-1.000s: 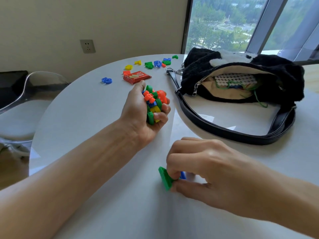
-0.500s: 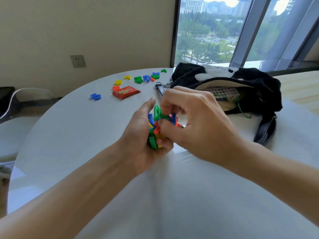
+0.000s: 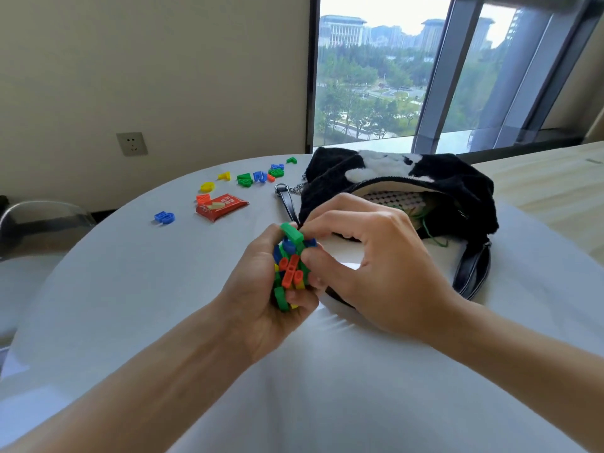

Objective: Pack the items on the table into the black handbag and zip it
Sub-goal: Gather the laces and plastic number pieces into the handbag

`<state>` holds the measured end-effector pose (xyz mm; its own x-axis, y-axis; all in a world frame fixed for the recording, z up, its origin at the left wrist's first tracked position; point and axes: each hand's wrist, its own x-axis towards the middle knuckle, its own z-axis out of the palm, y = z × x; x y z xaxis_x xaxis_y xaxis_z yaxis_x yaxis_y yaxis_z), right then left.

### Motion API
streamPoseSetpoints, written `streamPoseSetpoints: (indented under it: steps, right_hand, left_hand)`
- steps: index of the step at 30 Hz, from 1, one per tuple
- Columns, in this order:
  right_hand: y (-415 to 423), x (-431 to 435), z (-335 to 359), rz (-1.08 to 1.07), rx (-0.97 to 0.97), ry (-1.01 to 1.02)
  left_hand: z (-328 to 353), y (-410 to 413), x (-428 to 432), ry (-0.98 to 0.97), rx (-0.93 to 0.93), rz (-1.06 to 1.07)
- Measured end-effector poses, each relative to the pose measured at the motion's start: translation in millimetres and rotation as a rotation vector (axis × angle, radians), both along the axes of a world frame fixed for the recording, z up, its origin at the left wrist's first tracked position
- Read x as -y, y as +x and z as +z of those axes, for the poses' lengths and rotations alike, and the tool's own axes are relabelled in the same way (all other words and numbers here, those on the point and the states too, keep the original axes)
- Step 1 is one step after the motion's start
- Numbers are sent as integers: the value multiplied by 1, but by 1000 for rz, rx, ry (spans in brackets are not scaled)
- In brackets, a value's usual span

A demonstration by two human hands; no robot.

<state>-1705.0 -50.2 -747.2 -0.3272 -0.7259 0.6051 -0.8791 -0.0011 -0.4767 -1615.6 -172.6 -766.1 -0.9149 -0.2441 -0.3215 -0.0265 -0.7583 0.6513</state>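
Note:
My left hand [image 3: 258, 308] is cupped around a bunch of coloured plastic pieces [image 3: 289, 269], green, orange, blue and yellow. My right hand [image 3: 369, 269] rests against the same bunch, its fingertips pressing on the pieces from the right. The fluffy black handbag [image 3: 457, 181] lies behind my hands with its zip open, a white pegged board and green cord visible inside. Its black strap [image 3: 474, 269] curls on the table to the right. More loose pieces [image 3: 258, 176] and a single blue piece [image 3: 164, 217] lie at the far left of the table, beside a red snack packet [image 3: 220, 206].
The round white table [image 3: 130, 273] ends at a curved edge on the left, where a transparent chair [image 3: 36, 220] stands. A wall with a socket [image 3: 131, 143] and a large window [image 3: 425, 70] are behind the table.
My right hand picked a green and a blue piece off the near table and brought them up to the bunch in my left hand. Both hands now meet in front of the bag.

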Motion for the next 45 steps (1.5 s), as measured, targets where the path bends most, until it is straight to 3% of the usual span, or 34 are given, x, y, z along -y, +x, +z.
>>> streamPoseSetpoints:
  steps: [9, 16, 20, 30, 34, 36, 39, 43, 45]
  right_hand:
    - [-42, -2, 20, 6, 87, -79]
    - [-70, 0, 15, -29, 378, -139]
    - [-69, 1, 37, -41, 585, -109]
    - [-71, 14, 119, -87, 787, 42]
    - [-83, 10, 125, -294, 826, 41]
    - [-91, 3, 117, -436, 786, 69]
    - [-119, -12, 99, -562, 489, 266]
    - [-160, -4, 75, -465, 0, 679]
    - [-176, 7, 65, -418, -117, 836]
  left_hand:
    - [24, -60, 3, -14, -115, -13]
    - [31, -98, 1, 75, -125, -79]
    - [47, -101, 1, 137, -83, -84]
    - [108, -100, 12, 351, 55, -110]
    - [111, -103, 6, 523, 220, -56]
    - [104, -105, -1, 561, 266, -27]
    - [90, -111, -8, 613, 324, -4]
    - [72, -118, -14, 665, 376, 53]
    - [66, -122, -19, 690, 409, 76]
